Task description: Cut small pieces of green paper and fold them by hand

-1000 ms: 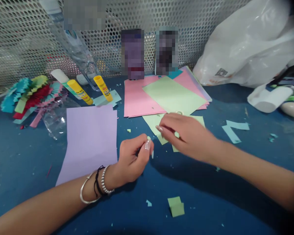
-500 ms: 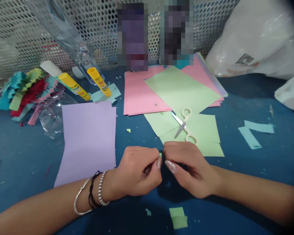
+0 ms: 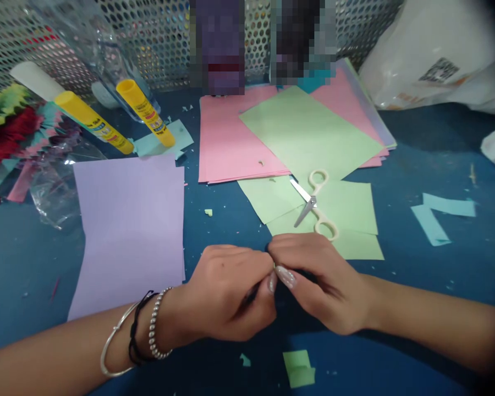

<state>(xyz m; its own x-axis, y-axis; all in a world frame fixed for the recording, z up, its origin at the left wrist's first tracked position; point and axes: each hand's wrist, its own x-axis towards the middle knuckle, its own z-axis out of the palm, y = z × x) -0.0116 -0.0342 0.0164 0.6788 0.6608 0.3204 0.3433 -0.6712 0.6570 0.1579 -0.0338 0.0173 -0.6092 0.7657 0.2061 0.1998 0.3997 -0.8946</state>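
My left hand [image 3: 235, 291], with bracelets at the wrist, is closed in a pinch on a small piece of green paper [image 3: 274, 266]. Only a sliver of it shows; the fingers hide the rest. Against it, my right hand [image 3: 317, 280] is also pinched, its thumb tip and forefinger meeting the left fingertips at the green bit. Just beyond the right knuckles, white-handled scissors [image 3: 312, 202] lie spread on light green sheets [image 3: 355, 212]. Nearer to me, below both hands, rests a small folded green paper strip [image 3: 299, 368].
Left of my hands lies a purple sheet [image 3: 127, 231]. Behind it are two yellow glue sticks [image 3: 146, 113], a clear bottle [image 3: 103, 49] and crinkled paper pieces [image 3: 8, 137]. Pink sheets [image 3: 231, 137] lie farther back. Blue strips [image 3: 431, 223] and a white plastic bag [image 3: 429, 49] are at right.
My hands have come together, the right fingertips now meeting the left at the green bit. The view has shifted, so the glue sticks and purple sheet appear farther left.
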